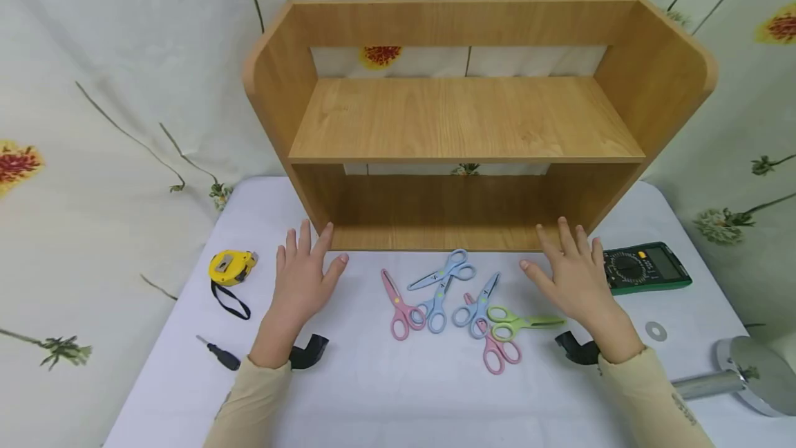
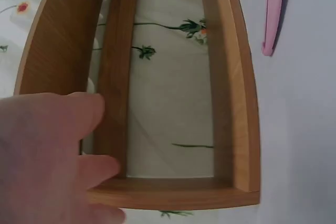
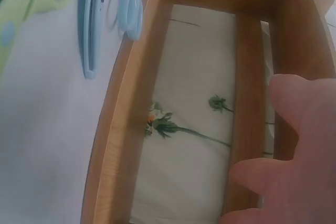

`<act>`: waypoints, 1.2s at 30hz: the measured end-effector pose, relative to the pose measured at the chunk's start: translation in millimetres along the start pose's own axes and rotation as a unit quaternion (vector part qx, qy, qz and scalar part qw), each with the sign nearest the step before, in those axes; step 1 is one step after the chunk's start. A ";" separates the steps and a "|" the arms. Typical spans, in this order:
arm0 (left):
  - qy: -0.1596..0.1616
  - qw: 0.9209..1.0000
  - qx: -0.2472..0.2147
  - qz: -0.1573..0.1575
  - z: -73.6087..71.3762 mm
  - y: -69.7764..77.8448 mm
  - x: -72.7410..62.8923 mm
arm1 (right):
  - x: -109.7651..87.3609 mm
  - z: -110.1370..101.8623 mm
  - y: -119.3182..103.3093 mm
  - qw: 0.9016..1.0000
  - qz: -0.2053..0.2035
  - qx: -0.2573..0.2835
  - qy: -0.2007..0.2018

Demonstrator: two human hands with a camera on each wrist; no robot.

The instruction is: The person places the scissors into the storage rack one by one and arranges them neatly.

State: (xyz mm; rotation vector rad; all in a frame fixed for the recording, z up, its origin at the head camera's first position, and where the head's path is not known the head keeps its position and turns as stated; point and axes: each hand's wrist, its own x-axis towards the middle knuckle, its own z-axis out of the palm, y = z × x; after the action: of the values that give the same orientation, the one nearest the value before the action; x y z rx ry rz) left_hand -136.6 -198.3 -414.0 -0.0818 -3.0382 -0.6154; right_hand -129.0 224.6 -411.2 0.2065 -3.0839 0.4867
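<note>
A wooden two-tier shelf (image 1: 466, 119) stands at the back of the table. My left hand (image 1: 302, 282) is spread by its front left corner, fingertips overlapping the side panel in the head view. By the front right corner is my right hand (image 1: 575, 282), fingers straight and apart. Neither hand holds anything. Between them lie several scissors: pink scissors (image 1: 400, 306) at the left, blue scissors (image 1: 444, 272) nearest the shelf, and green scissors (image 1: 528, 322) towards the right hand. Both wrist views show fingers beside the shelf's wooden frame (image 2: 247, 103).
Left of my left hand are a yellow tape measure (image 1: 229, 267) with a black strap and a small dark screwdriver (image 1: 224, 357). On the right lie a green-edged multimeter (image 1: 647, 267), a grey ring (image 1: 649, 330) and a silvery round-ended object (image 1: 755, 375) with a thick rod.
</note>
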 end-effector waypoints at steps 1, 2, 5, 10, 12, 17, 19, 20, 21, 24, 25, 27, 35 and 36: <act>0.015 1.000 -0.012 0.001 1.7 -0.7 0.5 | -0.5 1.2 -0.1 1.000 -0.003 0.002 0.000; 0.030 0.999 -0.025 0.001 3.8 -1.6 1.1 | -1.1 2.7 -0.1 1.000 -0.006 0.003 -0.001; 0.078 0.995 -0.068 0.001 12.2 -5.5 2.5 | -2.9 8.6 -0.7 1.000 -0.012 0.006 -0.007; 0.145 0.976 -0.162 0.006 26.3 -10.2 7.0 | -10.0 23.1 0.0 0.999 -0.037 0.014 -0.008; 0.170 0.965 -0.201 0.014 31.3 -11.6 11.0 | -13.5 29.5 0.5 0.998 -0.059 0.023 0.002; 0.186 0.937 -0.294 -0.020 43.0 -14.7 23.2 | -20.8 42.2 0.8 0.993 -0.100 0.057 0.015; 0.184 0.924 -0.332 -0.050 47.4 -15.8 28.6 | -22.7 45.7 -0.4 0.992 -0.103 0.070 0.013; 0.184 0.917 -0.348 -0.063 49.5 -16.6 31.5 | -23.3 47.8 -1.1 0.992 -0.104 0.075 0.011; 0.188 0.911 -0.360 -0.072 52.0 -17.7 34.9 | -23.8 49.5 -2.1 0.991 -0.104 0.080 0.008; 0.204 0.893 -0.393 -0.080 58.9 -19.3 43.4 | -23.2 54.1 -6.4 0.990 -0.108 0.094 0.000; 0.209 0.890 -0.397 -0.081 61.2 -19.3 45.3 | -22.4 55.6 -8.2 0.989 -0.110 0.097 -0.003; 0.221 0.882 -0.410 -0.075 64.9 -18.7 48.7 | -19.7 58.2 -12.9 0.988 -0.114 0.104 -0.008; 0.249 0.871 -0.416 -0.082 78.9 -20.8 56.5 | 7.9 71.3 -33.4 0.981 -0.147 0.126 -0.004; 0.250 0.872 -0.412 -0.089 80.4 -21.1 56.6 | 11.4 73.2 -35.0 0.980 -0.150 0.127 -0.004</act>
State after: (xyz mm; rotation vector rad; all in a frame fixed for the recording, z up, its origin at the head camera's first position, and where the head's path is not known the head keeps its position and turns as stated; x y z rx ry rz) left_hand -196.7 -183.9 -493.4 0.2886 -2.1130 -1.6050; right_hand -135.1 167.6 -469.7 0.6648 -2.9111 0.8602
